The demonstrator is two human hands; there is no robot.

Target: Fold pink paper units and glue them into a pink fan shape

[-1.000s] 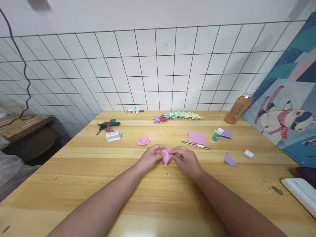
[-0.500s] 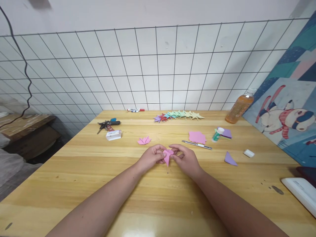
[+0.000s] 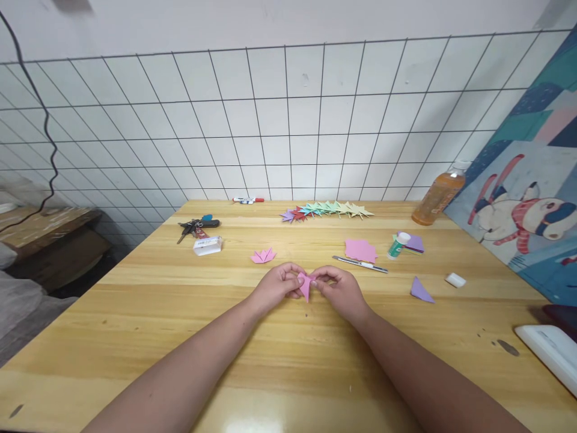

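Observation:
A small pink folded paper (image 3: 305, 288) is held between my two hands above the wooden table, one point of it hanging down. My left hand (image 3: 278, 285) pinches its left side between thumb and fingers. On the other side, my right hand (image 3: 341, 290) pinches the upper right corner. Just beyond my left hand lies a pink folded paper piece (image 3: 263, 256) with several points. A stack of pink paper sheets (image 3: 360, 251) rests past my right hand, with a utility knife (image 3: 360, 264) along its near edge.
Folded paper stars (image 3: 329, 209) in several colours lie in a row at the back. A glue stick (image 3: 398, 245), purple paper (image 3: 421, 290), an eraser (image 3: 455, 279) and a drink bottle (image 3: 439, 195) are on the right. Keys (image 3: 198, 226), a small white box (image 3: 208, 245) and a marker (image 3: 248, 200) lie left.
My right fingers have closed in on the pink paper's upper right corner, which now looks narrower and more pointed. My left hand keeps its hold almost in place.

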